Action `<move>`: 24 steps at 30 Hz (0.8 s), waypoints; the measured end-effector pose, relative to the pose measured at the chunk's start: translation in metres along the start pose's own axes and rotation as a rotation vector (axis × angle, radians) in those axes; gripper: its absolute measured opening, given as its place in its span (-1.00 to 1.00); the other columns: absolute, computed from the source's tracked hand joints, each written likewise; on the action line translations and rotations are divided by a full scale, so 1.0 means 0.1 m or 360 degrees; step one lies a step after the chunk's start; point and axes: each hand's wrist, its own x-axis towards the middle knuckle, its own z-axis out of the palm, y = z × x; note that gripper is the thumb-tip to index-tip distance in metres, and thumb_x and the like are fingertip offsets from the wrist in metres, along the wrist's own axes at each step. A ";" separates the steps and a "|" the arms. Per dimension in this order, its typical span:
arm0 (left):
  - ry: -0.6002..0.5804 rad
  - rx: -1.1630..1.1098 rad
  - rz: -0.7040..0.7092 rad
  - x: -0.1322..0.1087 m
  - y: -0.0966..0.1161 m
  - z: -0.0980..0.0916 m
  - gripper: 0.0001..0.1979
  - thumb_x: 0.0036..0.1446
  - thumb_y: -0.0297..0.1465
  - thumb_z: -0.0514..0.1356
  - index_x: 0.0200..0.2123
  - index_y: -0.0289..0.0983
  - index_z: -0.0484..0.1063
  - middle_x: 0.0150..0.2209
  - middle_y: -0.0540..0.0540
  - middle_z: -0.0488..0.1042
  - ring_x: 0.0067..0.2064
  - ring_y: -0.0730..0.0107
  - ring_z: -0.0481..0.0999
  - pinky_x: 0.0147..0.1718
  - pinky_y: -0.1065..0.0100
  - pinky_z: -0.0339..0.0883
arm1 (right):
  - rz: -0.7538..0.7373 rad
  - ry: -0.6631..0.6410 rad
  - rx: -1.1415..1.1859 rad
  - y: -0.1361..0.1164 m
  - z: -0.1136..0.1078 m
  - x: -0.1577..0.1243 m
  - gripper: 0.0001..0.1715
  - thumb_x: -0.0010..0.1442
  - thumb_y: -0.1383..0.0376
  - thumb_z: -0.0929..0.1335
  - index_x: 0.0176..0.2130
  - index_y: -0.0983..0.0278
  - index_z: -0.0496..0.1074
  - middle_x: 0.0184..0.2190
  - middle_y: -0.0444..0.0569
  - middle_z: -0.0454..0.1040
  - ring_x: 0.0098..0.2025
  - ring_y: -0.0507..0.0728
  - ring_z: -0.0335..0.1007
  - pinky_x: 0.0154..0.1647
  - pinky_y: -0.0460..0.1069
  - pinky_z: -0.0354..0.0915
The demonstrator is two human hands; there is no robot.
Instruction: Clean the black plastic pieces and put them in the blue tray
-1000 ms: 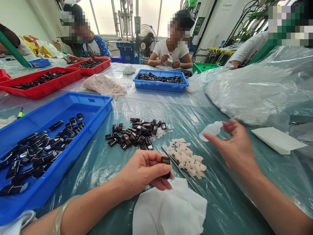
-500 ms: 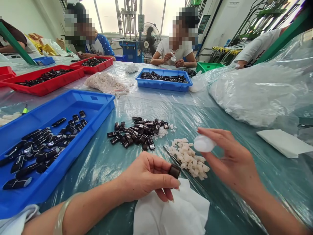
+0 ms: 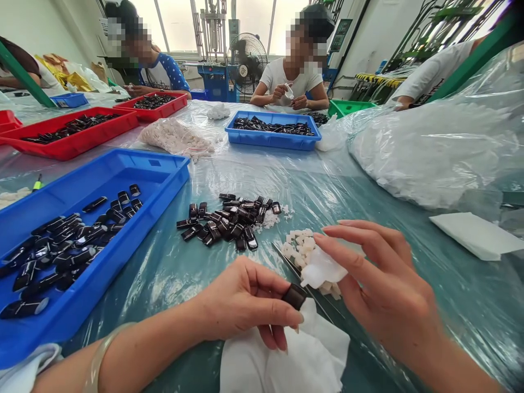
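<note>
Between thumb and fingers, my left hand [image 3: 249,303] pinches a small glossy black cap-like piece [image 3: 295,296], its end facing right. My right hand [image 3: 393,289] holds a soft, translucent white piece [image 3: 323,268] with a narrow tip. That tip points down and left, close to the black piece but apart from it. Beneath my left hand lies a crumpled white cloth [image 3: 286,363]. Small off-white pieces [image 3: 297,244] form a heap behind the translucent piece, which partly hides them. Thin metal tweezers [image 3: 286,258] lie beside that heap. Farther back is a pile of black pieces [image 3: 233,218].
At the left, a large blue tray [image 3: 164,169] holds many black pieces. A smaller blue tray [image 3: 272,140] and red trays [image 3: 118,129] stand farther back. A big clear plastic bag [image 3: 429,147] bulges at the right, near a folded white cloth [image 3: 475,234]. Co-workers sit across the table.
My right hand has moved left and slightly down, bringing the translucent piece nearer the black one. The translucent piece has turned so its narrow tip shows. My left hand keeps its pinch.
</note>
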 end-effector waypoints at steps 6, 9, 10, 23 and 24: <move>-0.0017 0.0019 -0.0057 -0.01 0.03 0.01 -0.88 -0.10 -0.41 0.28 -0.51 -0.38 0.50 -0.67 0.00 0.42 -0.62 0.56 0.41 -0.59 0.56 0.33 | -0.0068 -0.0044 -0.0090 -0.06 -0.03 0.01 -0.54 0.05 0.64 0.21 -0.15 0.22 0.35 -0.25 0.05 0.44 -0.13 0.30 0.34 -0.22 0.22 0.21; -0.0024 0.0024 -0.0079 -0.01 0.02 0.02 -0.87 -0.11 -0.39 0.29 -0.52 -0.38 0.50 -0.67 0.00 0.42 -0.62 0.55 0.41 -0.59 0.54 0.33 | -0.0058 -0.0046 -0.0098 -0.07 -0.04 0.00 -0.54 0.06 0.64 0.21 -0.15 0.20 0.35 -0.25 0.04 0.45 -0.13 0.29 0.35 -0.21 0.20 0.19; -0.0025 0.0021 -0.0085 -0.01 0.02 0.02 -0.86 -0.11 -0.39 0.29 -0.52 -0.37 0.50 -0.67 0.00 0.42 -0.62 0.54 0.41 -0.59 0.54 0.33 | -0.0063 -0.0046 -0.0101 -0.08 -0.04 0.00 -0.54 0.06 0.64 0.21 -0.15 0.19 0.35 -0.25 0.04 0.45 -0.12 0.29 0.35 -0.21 0.20 0.18; -0.0046 0.0046 -0.0109 -0.02 0.03 0.01 -0.89 -0.10 -0.42 0.27 -0.52 -0.38 0.49 -0.67 0.01 0.42 -0.64 0.58 0.40 -0.60 0.56 0.32 | -0.0120 -0.0053 -0.0111 -0.09 -0.05 0.01 -0.54 0.05 0.64 0.21 -0.15 0.20 0.36 -0.27 0.03 0.47 -0.15 0.27 0.35 -0.23 0.19 0.17; -0.0043 0.0047 -0.0113 -0.02 0.03 0.01 -0.89 -0.10 -0.42 0.28 -0.52 -0.38 0.49 -0.67 0.01 0.42 -0.64 0.58 0.40 -0.60 0.56 0.32 | -0.0116 -0.0051 -0.0108 -0.09 -0.05 0.01 -0.53 0.05 0.64 0.21 -0.16 0.19 0.35 -0.27 0.03 0.47 -0.16 0.27 0.35 -0.23 0.19 0.17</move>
